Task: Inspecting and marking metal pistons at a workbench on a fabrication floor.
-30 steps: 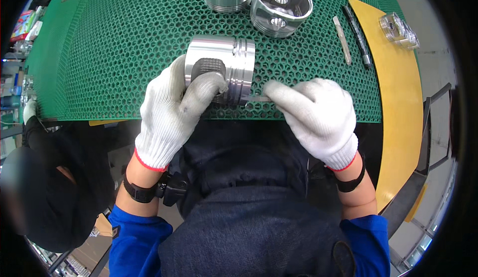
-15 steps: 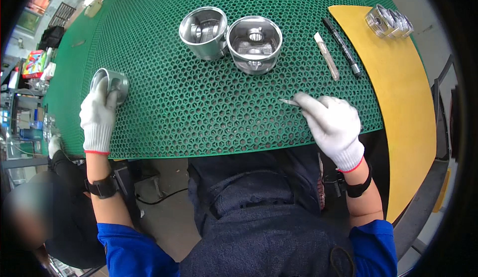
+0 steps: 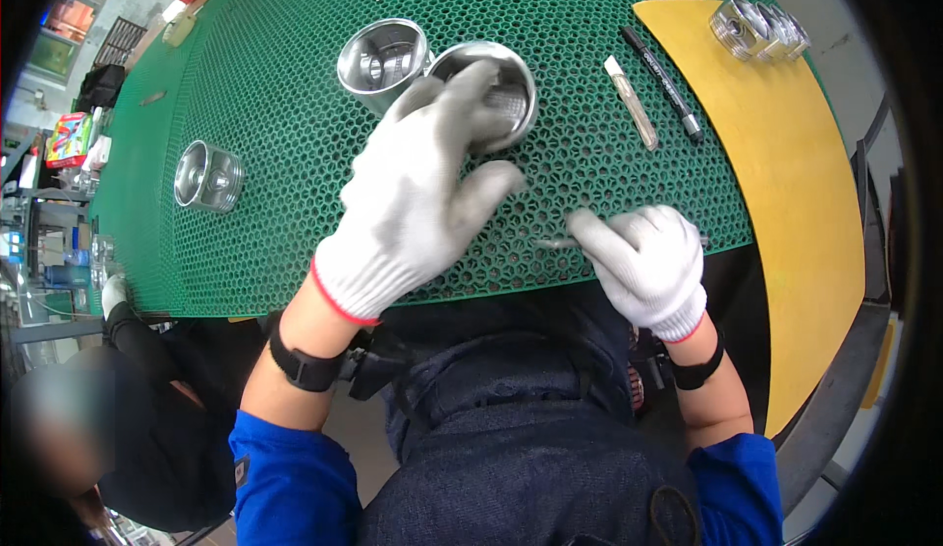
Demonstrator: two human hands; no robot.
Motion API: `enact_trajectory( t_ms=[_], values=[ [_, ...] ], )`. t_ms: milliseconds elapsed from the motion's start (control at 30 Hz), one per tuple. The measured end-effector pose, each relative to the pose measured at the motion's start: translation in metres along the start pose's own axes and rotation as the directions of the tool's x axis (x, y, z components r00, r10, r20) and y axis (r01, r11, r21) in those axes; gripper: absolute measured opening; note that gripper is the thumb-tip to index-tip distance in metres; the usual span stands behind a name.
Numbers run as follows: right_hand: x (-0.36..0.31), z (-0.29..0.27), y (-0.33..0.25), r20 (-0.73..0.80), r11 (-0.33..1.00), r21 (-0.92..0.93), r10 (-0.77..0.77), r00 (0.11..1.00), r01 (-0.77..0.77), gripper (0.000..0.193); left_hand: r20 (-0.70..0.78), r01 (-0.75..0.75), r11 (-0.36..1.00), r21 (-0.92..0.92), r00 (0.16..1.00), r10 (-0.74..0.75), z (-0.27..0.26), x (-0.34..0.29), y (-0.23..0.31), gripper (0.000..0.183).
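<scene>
Since the half-second-earlier frame: left hand (image 3: 417,197) swung in from the desk's far left edge, leaving one piston (image 3: 208,176) lying there on the green mesh mat (image 3: 275,84). Now fingers spread open, tips reaching onto the rim of the right-hand piston (image 3: 501,94), not closed round it. Second piston (image 3: 381,60) touching it on the left. Right hand (image 3: 646,266) curled shut at the near desk edge on a thin metal tool (image 3: 555,243), tip poking out leftward. Marker (image 3: 660,81) and blade (image 3: 631,101) parked by the yellow pad (image 3: 786,173).
</scene>
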State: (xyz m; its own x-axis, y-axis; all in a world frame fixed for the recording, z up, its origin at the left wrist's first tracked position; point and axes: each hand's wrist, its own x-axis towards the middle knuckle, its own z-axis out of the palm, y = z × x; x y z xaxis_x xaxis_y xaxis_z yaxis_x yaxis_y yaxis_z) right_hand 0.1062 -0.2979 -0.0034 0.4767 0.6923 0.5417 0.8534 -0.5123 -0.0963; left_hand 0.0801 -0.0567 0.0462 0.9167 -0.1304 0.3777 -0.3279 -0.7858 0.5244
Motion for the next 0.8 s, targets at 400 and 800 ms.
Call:
enact_trajectory(
  t_ms=[400, 800],
  values=[
    [-0.025, -0.017, -0.032, 0.504, 0.252, 0.749, 0.383, 0.774, -0.612, 0.030, 0.228, 0.372, 0.876, -0.306, 0.922, -0.312, -0.009, -0.081, -0.004, 0.022],
    [0.011, -0.020, -0.053, 0.859, -0.093, 0.443, 0.328, 0.393, -0.892, 0.031, 0.109, 0.007, 0.999, 0.046, 0.994, -0.012, 0.004, -0.138, -0.008, 0.044]
  ],
)
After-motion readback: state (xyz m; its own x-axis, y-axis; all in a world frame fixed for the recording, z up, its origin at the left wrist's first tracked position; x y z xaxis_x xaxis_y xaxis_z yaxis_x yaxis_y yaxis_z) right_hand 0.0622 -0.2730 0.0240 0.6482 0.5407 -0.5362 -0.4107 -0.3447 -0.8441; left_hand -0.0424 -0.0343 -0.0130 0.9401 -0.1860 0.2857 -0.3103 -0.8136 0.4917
